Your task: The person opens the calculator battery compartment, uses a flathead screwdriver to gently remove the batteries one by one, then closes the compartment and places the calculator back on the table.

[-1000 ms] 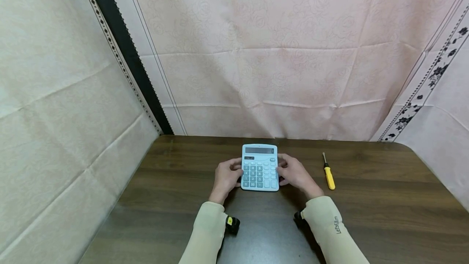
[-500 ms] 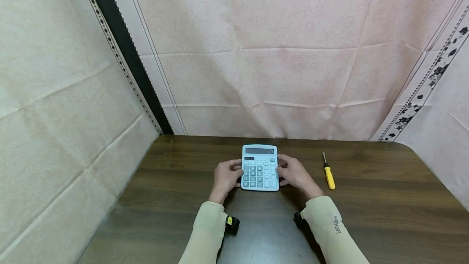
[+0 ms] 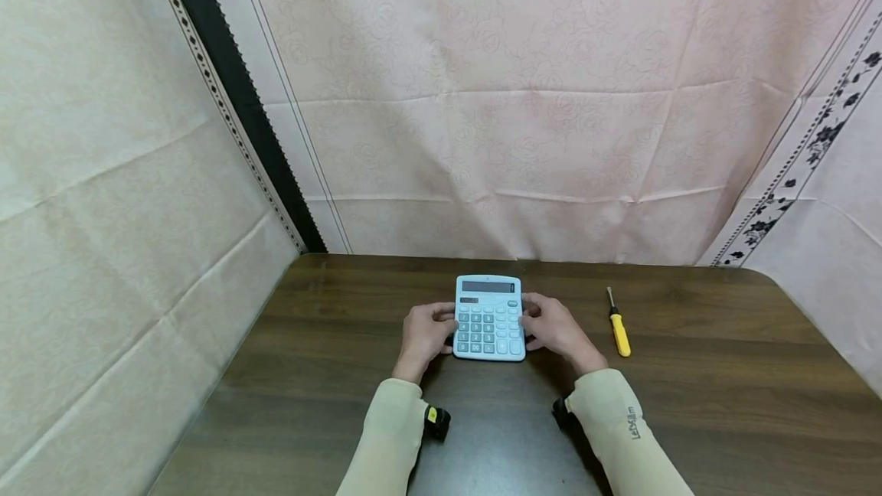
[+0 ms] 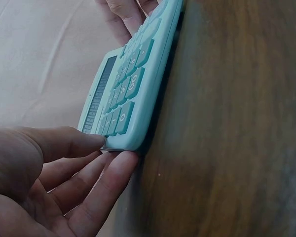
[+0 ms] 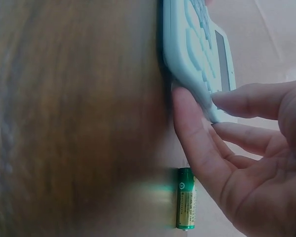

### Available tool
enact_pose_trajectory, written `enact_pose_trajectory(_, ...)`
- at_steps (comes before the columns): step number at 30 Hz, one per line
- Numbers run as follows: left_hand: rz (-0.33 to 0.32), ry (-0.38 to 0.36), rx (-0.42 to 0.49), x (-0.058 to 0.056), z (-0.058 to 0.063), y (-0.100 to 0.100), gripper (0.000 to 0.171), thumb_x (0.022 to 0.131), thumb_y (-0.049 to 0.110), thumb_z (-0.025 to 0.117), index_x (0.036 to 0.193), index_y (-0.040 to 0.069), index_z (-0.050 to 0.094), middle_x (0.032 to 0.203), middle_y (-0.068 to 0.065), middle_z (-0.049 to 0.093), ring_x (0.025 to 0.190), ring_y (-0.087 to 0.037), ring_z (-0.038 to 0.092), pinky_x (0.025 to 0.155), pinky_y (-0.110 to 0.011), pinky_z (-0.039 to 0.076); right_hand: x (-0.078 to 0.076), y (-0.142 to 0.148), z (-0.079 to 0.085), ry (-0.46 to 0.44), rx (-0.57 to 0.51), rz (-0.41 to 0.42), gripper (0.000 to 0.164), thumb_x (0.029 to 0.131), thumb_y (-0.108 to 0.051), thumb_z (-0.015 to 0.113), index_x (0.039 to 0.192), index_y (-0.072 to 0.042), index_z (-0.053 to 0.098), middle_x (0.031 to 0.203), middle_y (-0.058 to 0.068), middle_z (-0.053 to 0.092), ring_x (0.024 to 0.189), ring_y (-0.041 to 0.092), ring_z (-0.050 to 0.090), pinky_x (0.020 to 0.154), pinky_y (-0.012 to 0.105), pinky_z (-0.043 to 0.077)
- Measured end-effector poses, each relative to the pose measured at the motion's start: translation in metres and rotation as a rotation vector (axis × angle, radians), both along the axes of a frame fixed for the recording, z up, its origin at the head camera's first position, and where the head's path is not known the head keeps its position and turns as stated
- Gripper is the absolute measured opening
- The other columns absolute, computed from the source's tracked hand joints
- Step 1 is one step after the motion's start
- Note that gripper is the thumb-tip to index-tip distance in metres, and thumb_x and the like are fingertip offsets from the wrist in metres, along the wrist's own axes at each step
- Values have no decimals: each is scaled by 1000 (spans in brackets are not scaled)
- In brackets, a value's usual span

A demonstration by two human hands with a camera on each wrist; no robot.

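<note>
A light blue calculator [image 3: 488, 318] with a grey display reading 0 is held between both hands, its keys facing up toward the head camera. In the wrist views it tilts, its near edge close over the table and its display end raised. My left hand [image 3: 425, 333] pinches the left edge, thumb on the face beside the keys and fingers at the side and underneath. On the opposite edge my right hand [image 3: 553, 324] grips the same way, with the thumb over the rim. The calculator's underside is hidden.
On the dark wooden table [image 3: 310, 389] a screwdriver [image 3: 619, 331] with a yellow handle lies right of the right hand. A green and gold battery [image 5: 186, 200] shows beyond the fingers in the right wrist view. Pale cloth [image 3: 517, 98] hangs behind the table.
The calculator's far edge has dropped slightly in the head view, with the fingers of both hands shifting a little along with it. The screwdriver has stayed put.
</note>
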State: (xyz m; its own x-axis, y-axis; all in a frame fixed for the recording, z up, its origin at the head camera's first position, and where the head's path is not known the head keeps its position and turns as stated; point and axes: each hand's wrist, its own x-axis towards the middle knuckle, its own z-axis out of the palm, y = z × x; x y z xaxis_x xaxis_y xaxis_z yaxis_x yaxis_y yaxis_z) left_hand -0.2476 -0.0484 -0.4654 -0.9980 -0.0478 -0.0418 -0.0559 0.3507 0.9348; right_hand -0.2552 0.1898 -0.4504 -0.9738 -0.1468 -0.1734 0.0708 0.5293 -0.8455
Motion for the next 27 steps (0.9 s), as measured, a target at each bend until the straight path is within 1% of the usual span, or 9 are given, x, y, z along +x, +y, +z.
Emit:
enact_pose_trajectory(7,11,-21,-26,-2,1,1,30,97,1,73,126,5,78,112,-7,78,85,-16,73,56,-28,60,0,-1,-2,-5,-13,0,51,105,-1,57,154,7,46,120,23,64,91,28,68,73,40,64)
enact_pose_trajectory(9,7,-11,-30,-1,1,1,30,97,1,73,126,4,78,111,-8,78,84,-16,73,56,-28,60,0,-1,-2,-1,-16,-1,50,105,0,56,154,7,47,119,23,64,91,28,68,72,40,64)
enact_pose_trajectory(15,11,-11,-36,-1,1,1,30,97,1,74,126,5,78,111,-7,78,83,-16,73,55,-28,60,-1,0,-3,5,-14,-4,51,105,0,55,154,8,47,119,23,64,91,28,68,72,41,64)
enact_pose_trajectory(21,14,5,-30,-3,-2,1,29,97,1,73,125,6,79,110,-7,78,81,-15,73,55,-28,60,-1,-1,-3,2,-9,-1,51,105,-1,56,154,8,46,120,23,64,91,27,68,72,40,64)
enact_pose_trajectory(27,38,13,-41,-3,-3,2,27,99,7,72,125,8,79,109,-5,78,80,-17,71,53,-28,58,-1,-1,-2,-7,-7,-1,50,105,-2,57,154,7,47,120,22,63,91,27,68,73,40,64)
